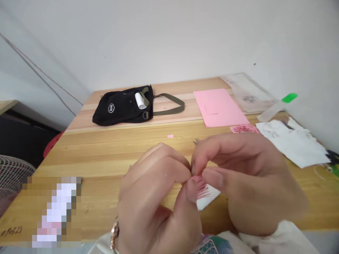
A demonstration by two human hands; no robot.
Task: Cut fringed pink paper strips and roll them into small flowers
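Note:
Near the table's front edge, a small piece of pink fringed paper [201, 187] is pinched between the fingertips of both hands, its thin strips pointing down and right. My left hand [159, 194] holds it from the left with thumb and forefinger, and a bracelet circles that wrist. From the right, my right hand [246, 180] pinches its upper end. Under the fringe a white piece with a jagged edge [209, 198] shows. Just beyond my right fingers, two metal tips [195, 141] stick out; the rest is hidden.
A black bag [120, 107] lies at the back left. Pink sheets [221, 107], a plastic sleeve [251, 93], a green-tipped strip [277, 107], pink shreds [245, 128] and white cloth or paper [296, 143] lie to the right. A pink scrap [170, 136] sits mid-table; a pixelated object [57, 211] is front left.

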